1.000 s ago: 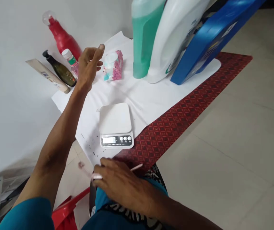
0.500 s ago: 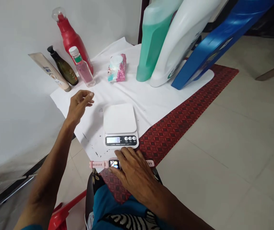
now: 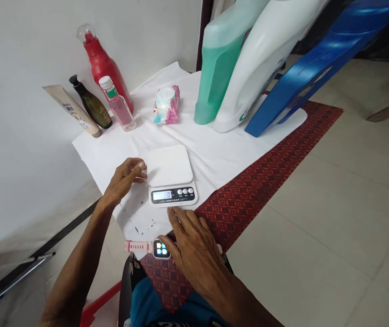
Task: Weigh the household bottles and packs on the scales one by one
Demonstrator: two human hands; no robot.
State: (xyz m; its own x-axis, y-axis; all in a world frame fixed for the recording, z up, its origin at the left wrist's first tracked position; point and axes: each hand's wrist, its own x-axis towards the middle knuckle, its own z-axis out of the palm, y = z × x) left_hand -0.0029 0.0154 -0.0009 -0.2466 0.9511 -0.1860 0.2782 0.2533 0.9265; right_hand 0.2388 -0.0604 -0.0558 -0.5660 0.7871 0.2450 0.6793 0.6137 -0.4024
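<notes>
A white digital kitchen scale [image 3: 170, 165] lies on the white cloth, its lit display [image 3: 162, 195] reading 0. Beside its left edge is my left hand [image 3: 126, 179], holding nothing, with loosely bent fingers apart; the fingertips are at the edge, though contact is hard to confirm. My right hand [image 3: 196, 247] is palm down at the scale's front edge, fingers stretched out, fingertips at or just touching the edge. Under and beside its thumb lies a pink-strapped smartwatch [image 3: 161, 249] with a lit screen; the hand hides part of the right strap.
Behind stand a cream tube [image 3: 73, 111], a dark pump bottle [image 3: 94, 106], a pink clear bottle [image 3: 121, 109], a red bottle [image 3: 107, 68] and a wipes pack [image 3: 166, 105]. Large green [image 3: 216, 86], white [image 3: 242, 91] and blue [image 3: 283, 95] bottles stand right. Red patterned cloth [image 3: 248, 188] borders the table.
My left hand has come down and right to the scale's left side. The scale has slid slightly away from the watch, my right hand staying at its front edge. The view has tilted up slightly.
</notes>
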